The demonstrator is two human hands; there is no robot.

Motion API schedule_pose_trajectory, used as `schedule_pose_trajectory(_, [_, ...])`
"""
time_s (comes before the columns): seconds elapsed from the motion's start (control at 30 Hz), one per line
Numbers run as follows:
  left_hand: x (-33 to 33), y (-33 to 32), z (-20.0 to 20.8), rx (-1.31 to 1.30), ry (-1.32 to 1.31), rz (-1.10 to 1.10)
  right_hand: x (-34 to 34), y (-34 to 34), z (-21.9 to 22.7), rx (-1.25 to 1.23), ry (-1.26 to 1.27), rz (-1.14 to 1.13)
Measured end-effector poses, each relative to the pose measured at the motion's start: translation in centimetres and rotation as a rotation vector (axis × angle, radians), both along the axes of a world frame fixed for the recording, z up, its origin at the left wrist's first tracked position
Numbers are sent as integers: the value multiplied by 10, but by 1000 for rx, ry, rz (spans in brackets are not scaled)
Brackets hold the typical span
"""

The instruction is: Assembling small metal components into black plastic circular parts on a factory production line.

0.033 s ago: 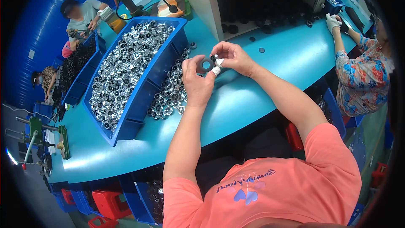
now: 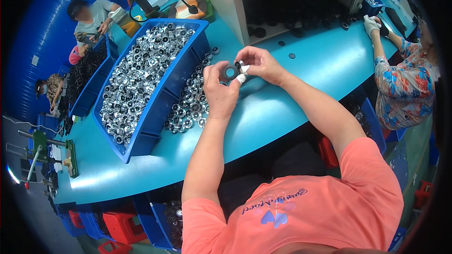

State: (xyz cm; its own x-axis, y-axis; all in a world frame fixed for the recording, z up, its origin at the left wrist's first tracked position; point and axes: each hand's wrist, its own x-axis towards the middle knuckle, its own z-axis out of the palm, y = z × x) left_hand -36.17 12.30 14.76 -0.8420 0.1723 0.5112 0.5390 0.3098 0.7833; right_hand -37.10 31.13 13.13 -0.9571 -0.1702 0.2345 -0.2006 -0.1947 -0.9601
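Note:
Over the teal table [image 2: 263, 112], my left hand [image 2: 220, 95] is closed round a dark grey ring [image 2: 230, 72], with teal showing through its hole. Close beside it, my right hand [image 2: 266, 68] pinches a small black and silver round part [image 2: 238, 65]. White wrapping covers both thumb tips, which nearly meet. Left of my hands, loose silver and black round parts [image 2: 188, 123] lie in a heap. They spread along the side of a blue bin [image 2: 141, 146] filled with similar shiny parts.
Beyond my hands stands a grey open-fronted box [image 2: 226, 0] with black round pieces inside. Two black discs [image 2: 292, 56] lie in front of it. A gloved person [image 2: 405, 82] sits at the right; others work at the far left. A green press [image 2: 70, 157] stands at the left edge.

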Motion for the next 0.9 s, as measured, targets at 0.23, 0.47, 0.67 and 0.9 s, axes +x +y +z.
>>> schedule_pose_trajectory(0.23, [1, 0, 2, 4, 13, 2, -1, 0, 0, 15, -6, 6])
schedule_pose_trajectory(0.47, [2, 0, 1, -8, 9, 9, -1, 0, -1, 31, 8, 17])
schedule_pose_trajectory(0.67, [2, 0, 1, 2, -33, 4, 1, 1, 1, 45, 10, 9])
schedule_pose_trajectory(0.9, [-15, -7, -15, 566, -505, -318, 8, -6, 10, 35, 69, -49])
